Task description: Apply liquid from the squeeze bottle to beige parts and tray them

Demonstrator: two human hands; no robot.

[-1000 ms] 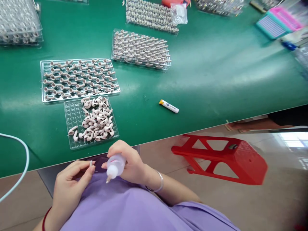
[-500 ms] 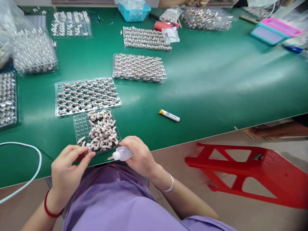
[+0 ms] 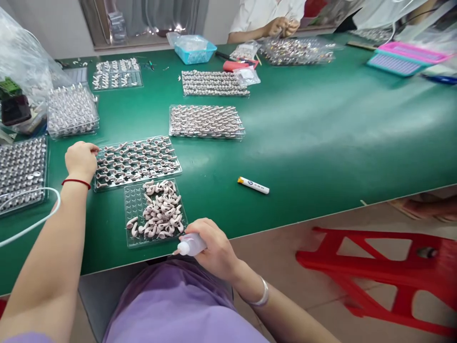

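Observation:
My right hand (image 3: 212, 247) is wrapped round a small clear squeeze bottle (image 3: 191, 246) with a thin nozzle pointing left, at the table's front edge. My left hand (image 3: 81, 159) reaches out to the left end of a clear tray of pale pink earbud-shaped parts (image 3: 137, 162), its fingers curled at the tray's corner; what they pinch is hidden. Just in front of that tray, a smaller clear tray (image 3: 133, 209) holds a loose heap of the same pink parts (image 3: 160, 209).
More filled trays (image 3: 206, 121) (image 3: 214, 83) (image 3: 22, 171) and a stack (image 3: 72, 110) lie on the green table (image 3: 321, 133). A white lighter (image 3: 253, 186) lies mid-table. A red stool (image 3: 378, 274) stands at the right. Another person's hands (image 3: 282, 25) work at the far side. A white cable (image 3: 32, 224) loops at the left.
My left hand has moved from in front of my body out to the left end of the parts tray. The view has tilted up, showing more of the table's far side.

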